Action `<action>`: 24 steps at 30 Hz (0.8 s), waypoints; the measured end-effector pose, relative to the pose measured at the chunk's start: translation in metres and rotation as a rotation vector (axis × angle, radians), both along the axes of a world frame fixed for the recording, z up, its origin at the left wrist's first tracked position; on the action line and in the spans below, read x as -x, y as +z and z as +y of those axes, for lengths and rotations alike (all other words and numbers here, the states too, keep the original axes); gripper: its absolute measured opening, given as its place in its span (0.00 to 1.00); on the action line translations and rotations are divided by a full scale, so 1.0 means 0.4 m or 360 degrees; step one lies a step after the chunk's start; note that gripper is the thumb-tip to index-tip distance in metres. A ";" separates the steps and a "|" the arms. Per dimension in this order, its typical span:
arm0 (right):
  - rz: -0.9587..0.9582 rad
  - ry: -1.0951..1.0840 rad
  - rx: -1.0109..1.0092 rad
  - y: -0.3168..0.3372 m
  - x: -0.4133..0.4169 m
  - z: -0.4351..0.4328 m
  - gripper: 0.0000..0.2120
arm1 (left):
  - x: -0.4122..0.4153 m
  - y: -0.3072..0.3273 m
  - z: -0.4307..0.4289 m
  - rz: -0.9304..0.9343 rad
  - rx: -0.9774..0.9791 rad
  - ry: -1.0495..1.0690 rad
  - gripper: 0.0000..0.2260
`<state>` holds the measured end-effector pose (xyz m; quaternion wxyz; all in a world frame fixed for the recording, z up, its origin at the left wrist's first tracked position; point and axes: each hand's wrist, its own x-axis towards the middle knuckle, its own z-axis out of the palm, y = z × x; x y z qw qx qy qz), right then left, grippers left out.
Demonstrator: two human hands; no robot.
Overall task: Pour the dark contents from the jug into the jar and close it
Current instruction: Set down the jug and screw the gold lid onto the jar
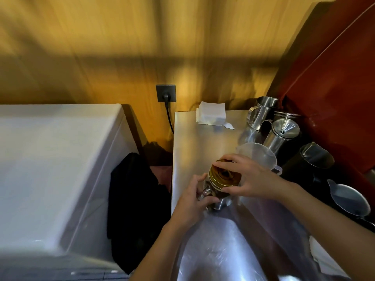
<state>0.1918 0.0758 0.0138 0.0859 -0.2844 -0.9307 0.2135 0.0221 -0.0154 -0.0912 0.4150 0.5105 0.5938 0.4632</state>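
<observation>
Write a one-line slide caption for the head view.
Left hand steadies a glass jar while right hand grips its gold metal lid; clear plastic jug stands behind.

You grip a clear glass jar (211, 194) capped by a glossy gold metal lid (224, 177), on a brushed steel counter (203, 138). Nearby: translucent plastic jug (258, 154), shiny steel pitchers (261, 113), white paper stack (212, 114).

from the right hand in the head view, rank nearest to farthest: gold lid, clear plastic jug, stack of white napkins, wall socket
From the right hand:
1. gold lid, under its fingers
2. clear plastic jug, just behind
3. stack of white napkins, counter's far end
4. wall socket, on the wall beyond
</observation>
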 end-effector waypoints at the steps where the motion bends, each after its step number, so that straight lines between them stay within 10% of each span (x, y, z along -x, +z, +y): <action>1: -0.0039 0.0047 0.0033 0.008 0.000 0.007 0.30 | 0.004 0.000 0.002 -0.0002 0.0004 -0.0018 0.25; 24: -0.0505 -0.0003 -0.0458 0.051 0.055 -0.005 0.35 | 0.034 0.020 0.008 0.0119 -0.0008 -0.0109 0.26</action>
